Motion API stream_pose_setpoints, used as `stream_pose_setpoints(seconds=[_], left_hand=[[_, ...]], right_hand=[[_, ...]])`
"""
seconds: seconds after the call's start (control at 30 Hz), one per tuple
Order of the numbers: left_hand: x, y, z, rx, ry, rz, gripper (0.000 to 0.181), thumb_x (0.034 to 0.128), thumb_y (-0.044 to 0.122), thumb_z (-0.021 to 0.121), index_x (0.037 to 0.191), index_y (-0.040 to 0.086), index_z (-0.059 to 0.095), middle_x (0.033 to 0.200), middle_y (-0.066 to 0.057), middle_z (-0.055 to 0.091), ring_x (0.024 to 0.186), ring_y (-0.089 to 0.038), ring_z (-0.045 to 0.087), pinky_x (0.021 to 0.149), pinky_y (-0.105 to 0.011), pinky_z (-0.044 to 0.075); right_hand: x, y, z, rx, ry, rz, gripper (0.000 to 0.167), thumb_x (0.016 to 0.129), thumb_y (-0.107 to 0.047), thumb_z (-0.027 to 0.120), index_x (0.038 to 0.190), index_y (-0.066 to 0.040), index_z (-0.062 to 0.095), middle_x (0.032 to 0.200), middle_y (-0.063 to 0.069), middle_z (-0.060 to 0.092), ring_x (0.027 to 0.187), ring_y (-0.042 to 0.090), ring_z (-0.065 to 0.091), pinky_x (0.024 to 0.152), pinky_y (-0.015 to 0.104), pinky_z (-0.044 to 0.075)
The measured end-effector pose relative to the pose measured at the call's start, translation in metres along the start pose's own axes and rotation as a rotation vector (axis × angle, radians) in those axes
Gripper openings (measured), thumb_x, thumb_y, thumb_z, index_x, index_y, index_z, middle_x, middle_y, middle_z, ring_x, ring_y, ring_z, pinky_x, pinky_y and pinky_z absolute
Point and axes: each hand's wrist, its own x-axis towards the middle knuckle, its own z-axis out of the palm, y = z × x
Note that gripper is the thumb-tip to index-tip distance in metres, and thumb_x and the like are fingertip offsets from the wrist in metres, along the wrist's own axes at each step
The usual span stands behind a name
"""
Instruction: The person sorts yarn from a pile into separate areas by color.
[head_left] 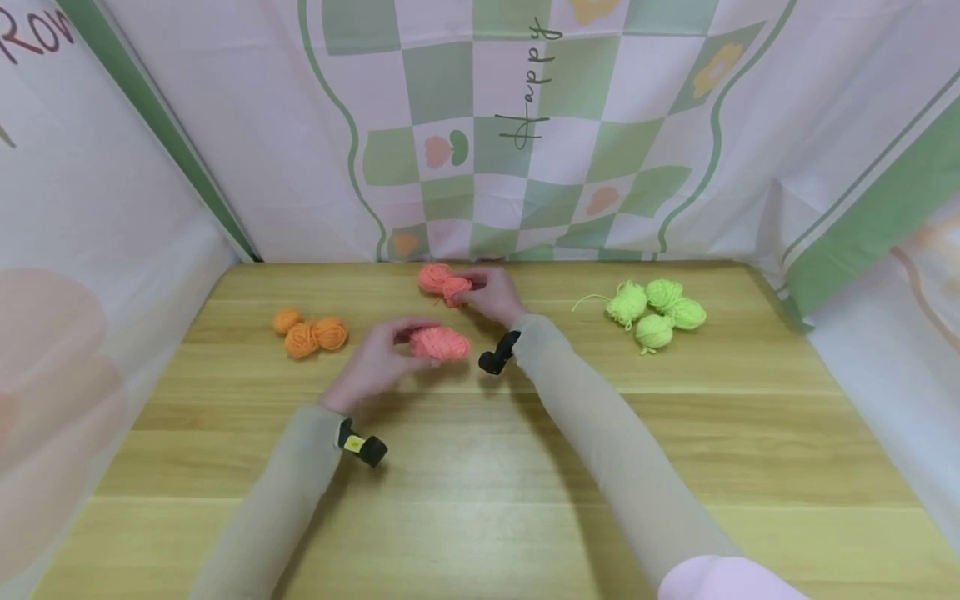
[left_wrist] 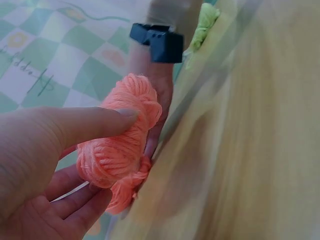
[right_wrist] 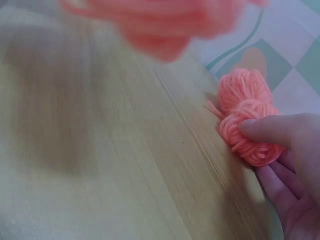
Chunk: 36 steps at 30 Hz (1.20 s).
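Observation:
Coral-pink yarn is in both hands. My left hand (head_left: 378, 362) grips a fluffy oblong ball of pink yarn (head_left: 441, 343) between thumb and fingers, raised off the table; the left wrist view shows the thumb lying across this same yarn ball (left_wrist: 120, 145). Close to the table's back edge, my right hand (head_left: 491, 293) pinches a small coral yarn ball (head_left: 456, 290). A second coral yarn ball (head_left: 433, 277) lies against it on the far left side. In the right wrist view the pinched yarn ball (right_wrist: 245, 132) has a short loose end beside it.
A cluster of orange yarn balls (head_left: 302, 339) sits at the left of the wooden table (head_left: 480, 467). Several lime-green yarn balls (head_left: 654, 331) lie at the right, one trailing a loose strand (head_left: 588, 298). A printed curtain (head_left: 442, 92) hangs behind the table's back edge.

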Motion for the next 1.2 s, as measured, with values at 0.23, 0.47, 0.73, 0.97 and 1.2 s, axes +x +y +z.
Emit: stream_pose_setpoints(seconds=[0.23, 0.47, 0.73, 0.97, 1.2], left_hand=[[0.011, 0.000, -0.010, -0.018, 0.039, -0.015, 0.055, 0.0838, 0.006, 0.084, 0.135, 0.006, 0.064, 0.132, -0.006, 0.064, 0.119, -0.029, 0.058, 0.102, -0.046, 0.048], [0.020, -0.005, -0.015, 0.010, 0.067, -0.027, 0.056, 0.0834, 0.009, 0.085, 0.135, 0.008, 0.064, 0.133, -0.005, 0.064, 0.118, -0.027, 0.060, 0.102, -0.043, 0.049], [0.027, -0.011, -0.021, 0.001, 0.090, -0.067, 0.055, 0.0838, 0.010, 0.085, 0.135, 0.007, 0.064, 0.133, -0.009, 0.064, 0.118, -0.029, 0.060, 0.102, -0.043, 0.048], [0.034, -0.018, -0.024, 0.017, 0.121, -0.093, 0.055, 0.0849, 0.010, 0.084, 0.135, 0.006, 0.064, 0.132, -0.010, 0.064, 0.118, -0.029, 0.059, 0.101, -0.043, 0.048], [0.041, -0.027, -0.026, 0.020, 0.134, -0.122, 0.054, 0.0861, 0.010, 0.083, 0.136, 0.007, 0.063, 0.133, -0.010, 0.063, 0.116, -0.027, 0.058, 0.101, -0.041, 0.048]], right_hand=[[-0.002, -0.002, 0.000, 0.016, 0.000, 0.006, 0.036, 0.084, -0.007, 0.085, 0.118, -0.003, 0.075, 0.105, 0.009, 0.075, 0.094, 0.020, 0.069, 0.083, 0.030, 0.055], [-0.001, -0.001, 0.001, 0.037, 0.005, 0.005, 0.036, 0.083, -0.005, 0.085, 0.118, -0.001, 0.074, 0.104, 0.011, 0.075, 0.092, 0.021, 0.069, 0.082, 0.029, 0.056], [0.000, -0.001, 0.001, 0.037, 0.009, 0.014, 0.037, 0.082, -0.005, 0.085, 0.118, -0.002, 0.074, 0.106, 0.011, 0.075, 0.093, 0.021, 0.069, 0.083, 0.029, 0.056], [-0.001, -0.002, 0.000, 0.030, 0.007, 0.016, 0.038, 0.083, -0.005, 0.085, 0.119, -0.003, 0.074, 0.108, 0.011, 0.074, 0.095, 0.022, 0.069, 0.085, 0.030, 0.055], [-0.002, -0.003, 0.001, 0.032, 0.006, 0.032, 0.038, 0.084, -0.005, 0.083, 0.121, -0.003, 0.073, 0.110, 0.011, 0.073, 0.097, 0.022, 0.068, 0.086, 0.030, 0.055]])
